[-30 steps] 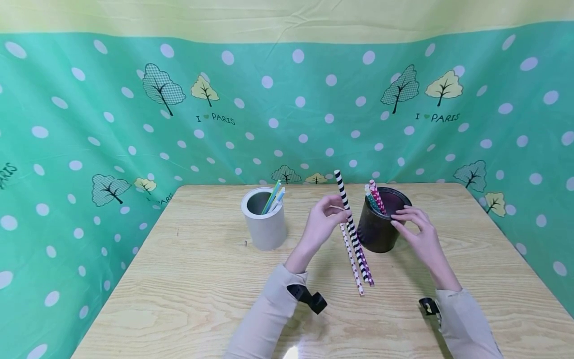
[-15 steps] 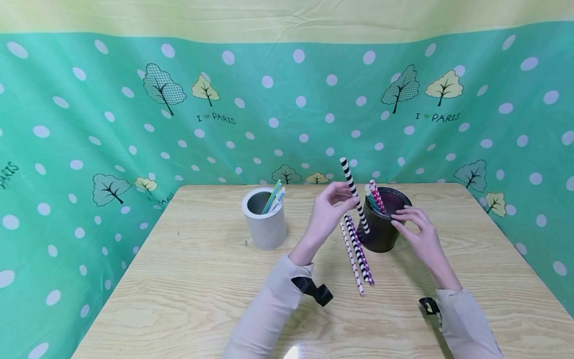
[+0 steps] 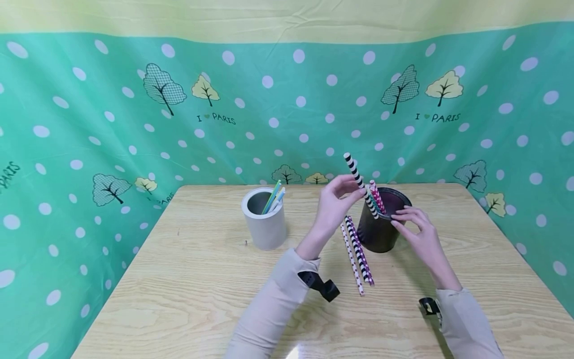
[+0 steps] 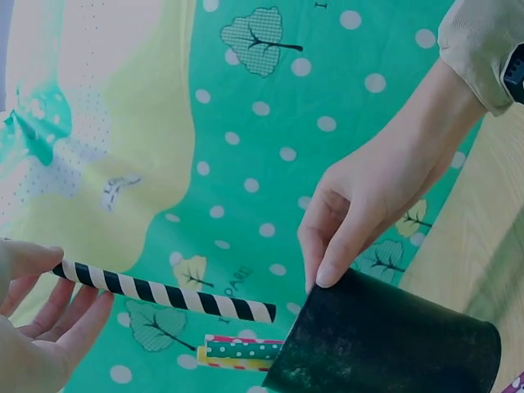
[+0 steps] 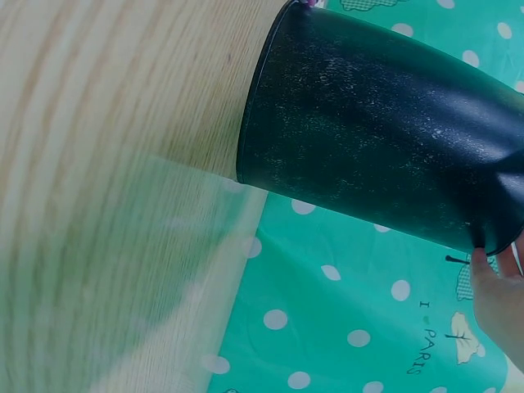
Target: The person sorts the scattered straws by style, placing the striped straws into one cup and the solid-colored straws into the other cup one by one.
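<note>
A black-and-white striped paper straw (image 3: 352, 165) is pinched between the thumb and fingers of my left hand (image 3: 333, 207). It tilts, its lower end close to the rim of a black cup (image 3: 378, 235); in the left wrist view the striped straw (image 4: 172, 294) ends just short of the cup's mouth. My right hand (image 3: 418, 232) pinches that cup's rim at the right; the right wrist view catches only part of this hand (image 5: 501, 307). Inside the cup lean several patterned straws (image 3: 377, 197), pink and green dotted among them. The cup's inside is mostly hidden.
Several straws lie on the wooden table (image 3: 188, 294) left of the black cup: a red-dotted white one (image 3: 352, 259), a striped one (image 3: 357, 249) and a purple one (image 3: 364, 259). A white cup (image 3: 265, 232) holds slim coloured sticks (image 3: 271, 200). A dotted green cloth (image 3: 251, 109) hangs behind.
My left hand has lifted the striped straw off the lying straws and carried it up and right to the black cup's rim. The right hand stays on the cup.
</note>
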